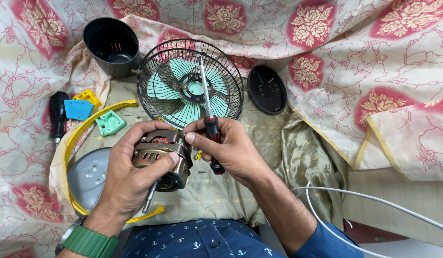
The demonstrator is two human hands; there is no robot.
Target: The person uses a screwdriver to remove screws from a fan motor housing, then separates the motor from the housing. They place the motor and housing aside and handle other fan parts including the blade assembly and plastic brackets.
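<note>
Left hand (128, 179) wraps a small electric motor (163, 157), fingers closed round its metal casing; copper windings show through the top slots, and the threaded shaft (149, 197) points down toward the lap. Right hand (231, 150) is closed on a red-and-black screwdriver (209, 114), thumb and forefinger also touching the motor's upper edge. The screwdriver blade runs up and away, its tip lying over the fan guard (190, 81).

Motor sits low centre, above olive-green cloth (279, 157), just in front of the wire guard with its pale green blades (176, 91).

Crowded on the left: yellow curved ring (80, 131), grey round base plate (85, 179) inside it, touching the left wrist side. Green bracket (110, 123), blue plate (78, 109) and yellow piece (89, 97) cluster just beyond. Second, black-handled screwdriver (57, 117) lies at the far left edge.

Behind: black cup-shaped housing (111, 45) beside the guard's left rim; black oval cover (267, 89) just right of the guard.

Small screw (201, 171) lies on the cloth under the right hand.

Open room: cloth to the right of the right forearm, crossed only by a white cable (374, 203) near the lower edge.
</note>
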